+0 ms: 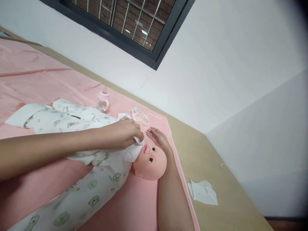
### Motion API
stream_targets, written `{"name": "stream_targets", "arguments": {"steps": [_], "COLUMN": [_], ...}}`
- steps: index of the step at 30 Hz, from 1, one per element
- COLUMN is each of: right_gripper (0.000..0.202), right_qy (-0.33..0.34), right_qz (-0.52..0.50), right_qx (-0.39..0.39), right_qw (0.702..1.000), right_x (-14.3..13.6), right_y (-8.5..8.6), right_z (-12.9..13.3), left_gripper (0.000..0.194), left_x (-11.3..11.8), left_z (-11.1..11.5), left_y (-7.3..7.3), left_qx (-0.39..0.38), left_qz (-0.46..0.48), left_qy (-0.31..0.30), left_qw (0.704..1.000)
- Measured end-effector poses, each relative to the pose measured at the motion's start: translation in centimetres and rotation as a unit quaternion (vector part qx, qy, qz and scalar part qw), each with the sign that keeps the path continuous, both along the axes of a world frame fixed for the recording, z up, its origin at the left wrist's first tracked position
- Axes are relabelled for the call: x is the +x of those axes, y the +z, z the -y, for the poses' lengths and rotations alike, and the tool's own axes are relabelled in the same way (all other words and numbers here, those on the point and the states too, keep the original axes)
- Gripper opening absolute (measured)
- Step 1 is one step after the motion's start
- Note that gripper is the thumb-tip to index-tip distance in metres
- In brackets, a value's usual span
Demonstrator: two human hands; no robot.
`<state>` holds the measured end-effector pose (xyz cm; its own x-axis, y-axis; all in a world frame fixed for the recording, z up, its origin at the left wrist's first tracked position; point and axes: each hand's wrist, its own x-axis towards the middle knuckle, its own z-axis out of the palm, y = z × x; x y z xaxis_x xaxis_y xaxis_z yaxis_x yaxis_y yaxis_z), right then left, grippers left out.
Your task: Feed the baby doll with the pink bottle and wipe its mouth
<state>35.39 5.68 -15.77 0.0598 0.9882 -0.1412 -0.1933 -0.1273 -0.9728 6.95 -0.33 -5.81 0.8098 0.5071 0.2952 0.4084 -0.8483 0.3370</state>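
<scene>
A baby doll [154, 166] lies face up on a pink sheet [141, 199], dressed in a white suit with green animal prints [93, 184]. My left hand [125, 132] is at the doll's chin and neck, its fingers closed on a white cloth [134, 151] that reaches over the doll's upper chest. On the far side of the doll's head rests my right hand [157, 138], fingers stretched out and holding nothing. The right forearm passes around the top of the head. Part of the printed suit spreads to the lower left edge of the view.
A pink baby bottle [103, 102] with handles stands beyond the doll. Near my left hand lies a small clear packet [140, 116]. A folded white tissue [203, 192] is on the tan surface [192, 144] at right. The wall and a barred window [134, 22] rise behind.
</scene>
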Motion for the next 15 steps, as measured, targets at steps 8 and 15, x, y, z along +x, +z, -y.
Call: {"name": "stream_targets", "arguments": {"steps": [8,15], "right_gripper": [0.022,0.019], "right_qy": [0.014,0.006], "right_qz": [0.002,0.004], "right_qx": [0.010,0.003], "right_qw": [1.000,1.000], "right_x": [0.31,0.13], "right_y": [-0.46,-0.27], "right_z": [-0.30,-0.21], "left_gripper": [0.029,0.030], "left_x": [0.07,0.15], "left_z": [0.05,-0.11], "left_y": [-0.23,-0.49], "left_qx": [0.013,0.009], "left_qz": [0.013,-0.002], "left_qy": [-0.006,-0.001], "left_qw": [1.000,1.000]}}
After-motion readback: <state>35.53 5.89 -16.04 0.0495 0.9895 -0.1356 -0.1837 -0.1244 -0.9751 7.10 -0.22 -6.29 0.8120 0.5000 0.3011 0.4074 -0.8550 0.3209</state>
